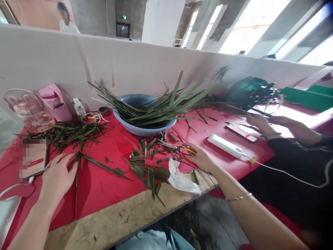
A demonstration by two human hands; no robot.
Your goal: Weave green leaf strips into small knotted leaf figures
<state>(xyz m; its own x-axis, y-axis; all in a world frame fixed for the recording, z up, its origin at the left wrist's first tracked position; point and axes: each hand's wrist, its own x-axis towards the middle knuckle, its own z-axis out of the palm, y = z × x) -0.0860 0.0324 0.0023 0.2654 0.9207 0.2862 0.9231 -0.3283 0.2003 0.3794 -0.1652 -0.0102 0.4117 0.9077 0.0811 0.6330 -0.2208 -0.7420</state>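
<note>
Red cloth (114,147) covers our bench (109,217), bare board showing nearest us, in front of the basin (135,129) — smooth blue plastic, heaped with long, stiff leaves (156,113). Left of the basin and nearer, our left hand (61,173) pinches a narrow, dark strip (104,165); right of it and nearer, our right hand (201,158) grips the yellow-handled scissors (177,147). We'd best steady the strip close to any cut — and keep the crumpled tissue (180,177), in front of the basin, clear.
</note>
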